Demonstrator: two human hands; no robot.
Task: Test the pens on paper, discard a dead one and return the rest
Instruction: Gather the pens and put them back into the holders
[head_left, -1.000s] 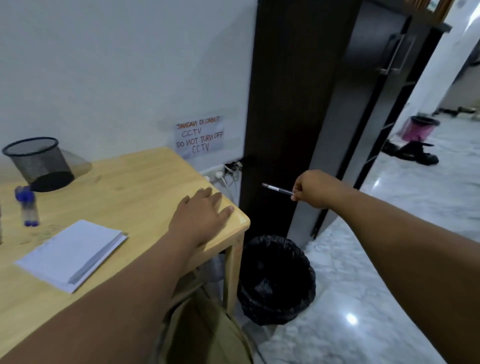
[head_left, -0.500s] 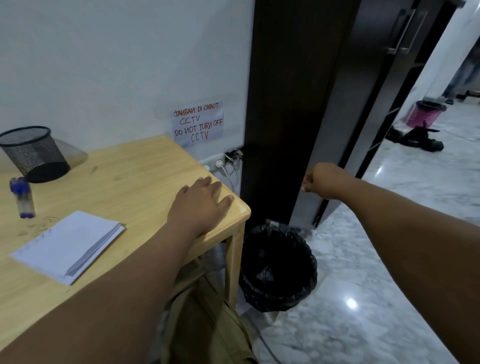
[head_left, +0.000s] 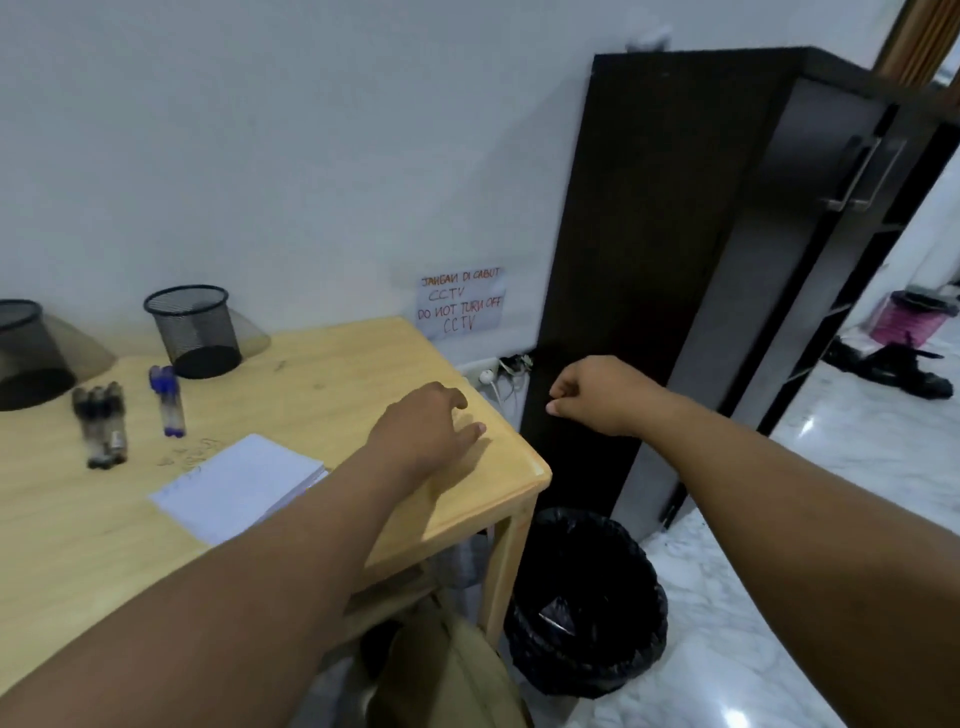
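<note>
We see two bare forearms reaching into view from the near edge, with no sleeves, cuffs or gloves on what shows of them. Our left hand (head_left: 423, 434) and right hand (head_left: 597, 395) carry no rings, and both wrists are bare of watch or band. The nails that show are short and unpainted. Slight blur softens finer detail.

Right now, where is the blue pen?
In the head view, the blue pen lies on the left part of the wooden table, just in front of the nearer mesh cup, between the dark pens and the notepad.
</note>
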